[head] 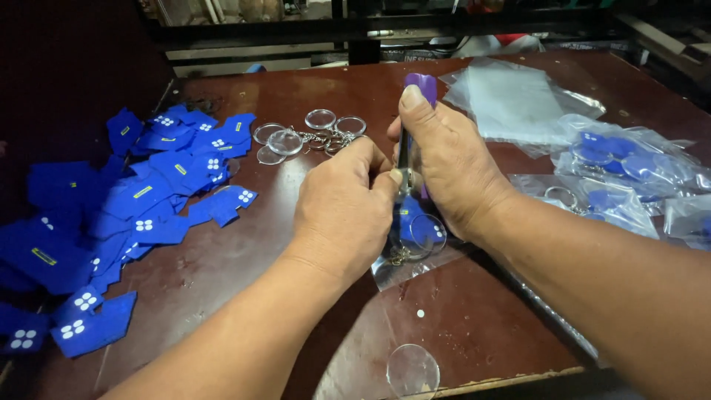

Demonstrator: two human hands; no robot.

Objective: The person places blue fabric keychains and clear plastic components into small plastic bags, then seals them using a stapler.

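Note:
My right hand point(444, 159) grips a purple-handled tool point(419, 87) upright, thumb on its top end. My left hand point(344, 204) is closed beside it, fingertips pinching at the tool's lower shaft. Below both hands lies a clear round keychain with a blue insert point(424, 231) on a clear plastic bag point(415, 267), with a small metal ring attached. What the left fingers pinch is hidden.
A pile of blue cut paper pieces point(111, 215) covers the left of the brown table point(237, 259). Clear empty keychains point(311, 135) lie behind the hands. Clear bags with finished blue keychains point(622, 163) sit right. One clear disc point(412, 372) lies at the near edge.

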